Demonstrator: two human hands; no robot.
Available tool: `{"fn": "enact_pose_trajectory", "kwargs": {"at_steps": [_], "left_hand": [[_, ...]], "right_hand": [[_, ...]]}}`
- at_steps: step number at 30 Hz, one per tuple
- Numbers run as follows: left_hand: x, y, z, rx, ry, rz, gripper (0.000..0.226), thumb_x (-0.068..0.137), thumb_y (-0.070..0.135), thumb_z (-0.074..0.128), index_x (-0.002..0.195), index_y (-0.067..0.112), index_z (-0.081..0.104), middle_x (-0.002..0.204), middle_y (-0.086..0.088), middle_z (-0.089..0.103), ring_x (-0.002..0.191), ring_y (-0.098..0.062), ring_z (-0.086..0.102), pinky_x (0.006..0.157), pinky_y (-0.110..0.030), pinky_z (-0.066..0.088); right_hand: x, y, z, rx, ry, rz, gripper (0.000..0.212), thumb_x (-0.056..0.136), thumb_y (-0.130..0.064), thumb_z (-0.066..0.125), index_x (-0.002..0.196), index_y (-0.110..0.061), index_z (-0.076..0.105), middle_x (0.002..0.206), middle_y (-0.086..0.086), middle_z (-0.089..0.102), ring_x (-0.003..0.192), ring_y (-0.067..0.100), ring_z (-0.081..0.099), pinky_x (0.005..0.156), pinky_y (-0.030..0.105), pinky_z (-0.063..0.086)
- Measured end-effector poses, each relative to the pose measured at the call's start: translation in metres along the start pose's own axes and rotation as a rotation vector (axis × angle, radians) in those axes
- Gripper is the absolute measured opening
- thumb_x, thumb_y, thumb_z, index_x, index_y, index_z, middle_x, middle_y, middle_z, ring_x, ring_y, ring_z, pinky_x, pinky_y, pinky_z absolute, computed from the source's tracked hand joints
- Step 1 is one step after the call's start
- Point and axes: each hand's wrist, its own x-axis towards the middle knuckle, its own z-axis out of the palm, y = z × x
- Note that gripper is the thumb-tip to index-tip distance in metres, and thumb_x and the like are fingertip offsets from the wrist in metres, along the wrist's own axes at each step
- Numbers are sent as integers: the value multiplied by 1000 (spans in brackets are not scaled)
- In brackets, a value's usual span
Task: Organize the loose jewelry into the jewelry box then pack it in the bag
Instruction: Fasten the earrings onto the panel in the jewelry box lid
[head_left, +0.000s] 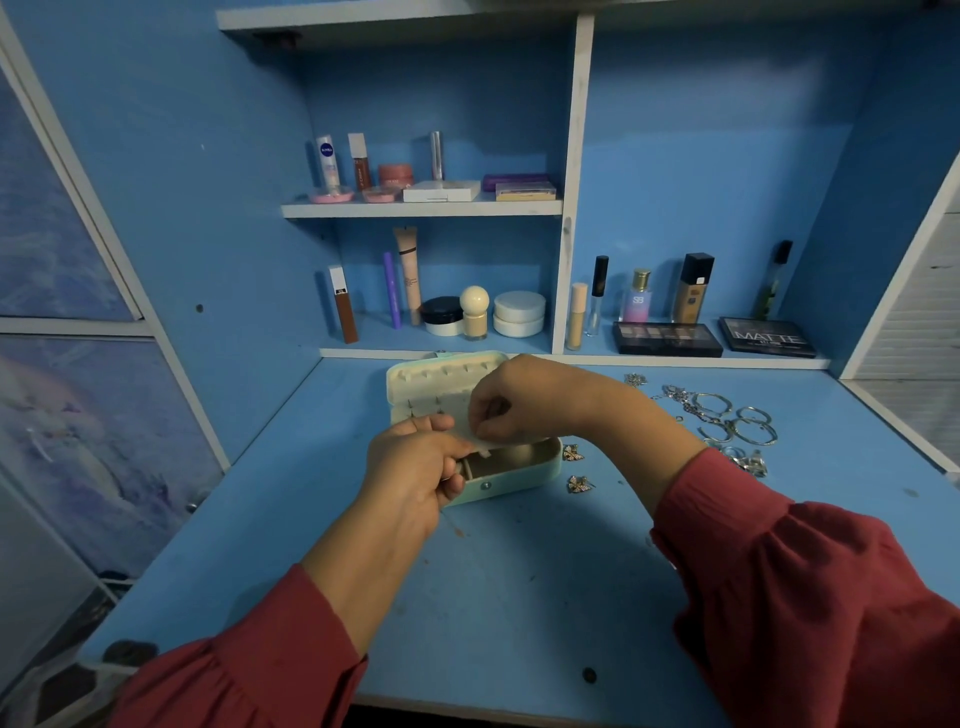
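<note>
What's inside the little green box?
The open jewelry box shows beige compartments that look empty. Both hands pinch a pale flap over it, so the left part and whatever lies under the flap are hidden.

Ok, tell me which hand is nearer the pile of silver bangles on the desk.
Right. The right hand is over the open jewelry box, with the silver bangles off to its right. The left hand holds the box's left end, farther from them.

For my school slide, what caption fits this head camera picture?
Both hands, left and right, work at the open jewelry box; loose jewelry waits on the desk.
</note>
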Motion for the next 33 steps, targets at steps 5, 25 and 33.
{"fn": "enact_pose_trajectory", "kwargs": {"at_steps": [5,25,33], "left_hand": [[0,0,0,-3,3,0,27,80,-16,57,88,10,57,43,1,41,29,-3,33,33,-15,33],[0,0,1,13,21,-6,27,79,-17,58,89,9,59,38,3,40,29,-3,33,32,-16,34],[1,-1,2,-5,23,4,27,80,-17,57,88,9,59,42,1,42,29,-3,32,34,-14,33]], "right_hand": [[-1,2,-1,19,22,-8,7,85,-24,62,88,-28,66,79,-19,56,79,6,53,74,24,48],[5,0,1,-57,-29,-30,14,86,-24,62,95,-23,72,92,-7,66,84,13,57,75,29,50],[5,-2,2,-82,1,-68,15,88,-22,59,96,-22,72,85,-10,60,80,12,54,73,28,47]]}}
